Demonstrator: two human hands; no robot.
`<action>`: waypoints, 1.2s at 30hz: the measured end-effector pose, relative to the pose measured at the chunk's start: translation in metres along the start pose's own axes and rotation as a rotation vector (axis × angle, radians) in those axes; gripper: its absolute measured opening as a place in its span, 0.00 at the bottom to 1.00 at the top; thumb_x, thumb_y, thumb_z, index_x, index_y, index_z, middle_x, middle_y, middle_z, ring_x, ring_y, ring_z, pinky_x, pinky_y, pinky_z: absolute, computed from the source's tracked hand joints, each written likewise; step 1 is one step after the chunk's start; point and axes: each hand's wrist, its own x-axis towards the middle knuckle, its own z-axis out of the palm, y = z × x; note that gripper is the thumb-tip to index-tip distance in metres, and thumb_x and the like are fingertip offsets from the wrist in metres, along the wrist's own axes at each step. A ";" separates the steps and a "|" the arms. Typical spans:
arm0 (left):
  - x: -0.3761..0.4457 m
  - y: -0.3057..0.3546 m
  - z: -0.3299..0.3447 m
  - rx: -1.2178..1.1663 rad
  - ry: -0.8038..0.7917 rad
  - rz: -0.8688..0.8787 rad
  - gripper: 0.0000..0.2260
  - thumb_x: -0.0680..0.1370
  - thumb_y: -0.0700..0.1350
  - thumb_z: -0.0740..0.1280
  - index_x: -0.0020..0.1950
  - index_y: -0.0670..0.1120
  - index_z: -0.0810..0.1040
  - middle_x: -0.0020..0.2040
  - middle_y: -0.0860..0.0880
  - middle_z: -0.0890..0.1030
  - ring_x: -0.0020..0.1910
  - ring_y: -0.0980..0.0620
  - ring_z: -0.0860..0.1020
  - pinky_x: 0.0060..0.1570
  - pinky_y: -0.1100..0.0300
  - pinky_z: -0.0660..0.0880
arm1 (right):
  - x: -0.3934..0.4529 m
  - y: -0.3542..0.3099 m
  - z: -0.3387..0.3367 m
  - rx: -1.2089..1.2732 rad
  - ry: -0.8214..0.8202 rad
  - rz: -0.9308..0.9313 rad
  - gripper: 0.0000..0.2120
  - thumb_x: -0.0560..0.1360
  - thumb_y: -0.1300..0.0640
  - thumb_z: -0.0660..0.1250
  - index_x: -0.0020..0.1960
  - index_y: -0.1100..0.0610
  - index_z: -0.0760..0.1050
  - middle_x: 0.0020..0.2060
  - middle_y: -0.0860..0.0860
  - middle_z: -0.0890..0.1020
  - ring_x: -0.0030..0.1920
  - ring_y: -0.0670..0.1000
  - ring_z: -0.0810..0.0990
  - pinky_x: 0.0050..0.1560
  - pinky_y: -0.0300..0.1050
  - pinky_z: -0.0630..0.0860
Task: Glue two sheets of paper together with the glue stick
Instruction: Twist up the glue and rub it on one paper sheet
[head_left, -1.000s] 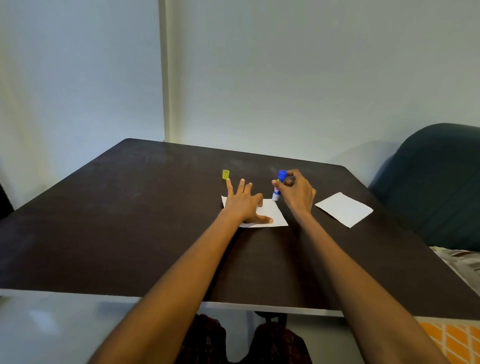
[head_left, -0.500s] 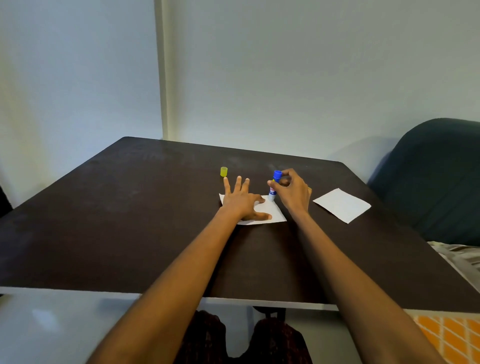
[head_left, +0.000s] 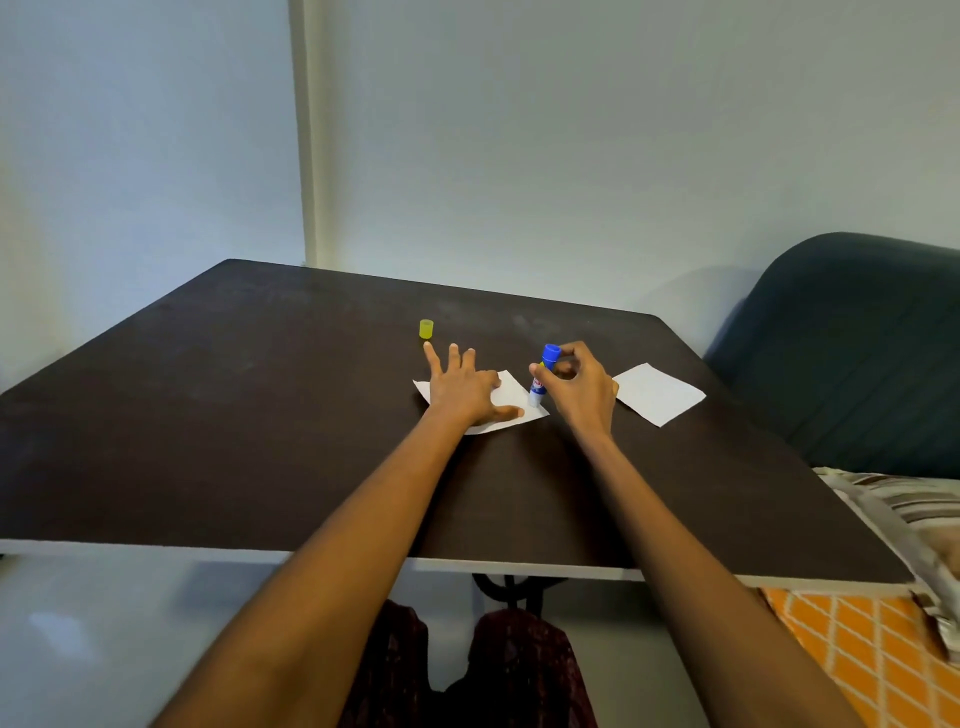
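- Already the yellow cap is off and stands on the dark bench, just beyond the fingertips of the left hand
- That left hand lies flat with fingers spread, holding nothing, pinning the near sheet of paper to the bench
- Over at the right hand, thumb and fingers are closed around the glue stick, which is tilted, blue end up, its lower tip at the right edge of the pinned sheet; whether it touches the paper I cannot tell
- So gluing looks to be just under way: I would judge the spreading barely begun, since no glue mark shows on the paper from here
- Yet to do: cover the sheet, then fetch the second sheet, which lies apart on the bench to the right of the right hand, and press the two together
- Compared with half a second ago, little has changed: the stick is in much the same spot at the sheet's right edge, leaning a touch more, and the left hand has not shifted
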 end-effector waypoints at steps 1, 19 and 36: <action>-0.001 0.001 -0.001 0.003 -0.001 -0.002 0.30 0.70 0.71 0.57 0.68 0.57 0.69 0.76 0.41 0.55 0.76 0.38 0.48 0.65 0.32 0.33 | -0.002 0.001 -0.002 0.000 0.006 0.000 0.13 0.69 0.45 0.73 0.46 0.47 0.70 0.37 0.44 0.81 0.47 0.52 0.80 0.60 0.55 0.70; -0.005 0.014 -0.025 0.108 -0.114 0.305 0.18 0.79 0.49 0.58 0.69 0.54 0.67 0.69 0.43 0.67 0.69 0.42 0.65 0.69 0.37 0.49 | 0.001 0.003 -0.014 0.039 0.070 0.048 0.19 0.70 0.47 0.72 0.55 0.56 0.74 0.48 0.54 0.84 0.51 0.54 0.80 0.61 0.58 0.71; 0.005 0.003 -0.001 -0.047 -0.024 0.191 0.26 0.70 0.70 0.60 0.65 0.63 0.71 0.78 0.44 0.51 0.76 0.40 0.43 0.65 0.33 0.32 | 0.034 -0.002 0.019 -0.108 0.041 -0.006 0.19 0.71 0.46 0.71 0.55 0.56 0.75 0.47 0.54 0.84 0.51 0.54 0.80 0.60 0.54 0.67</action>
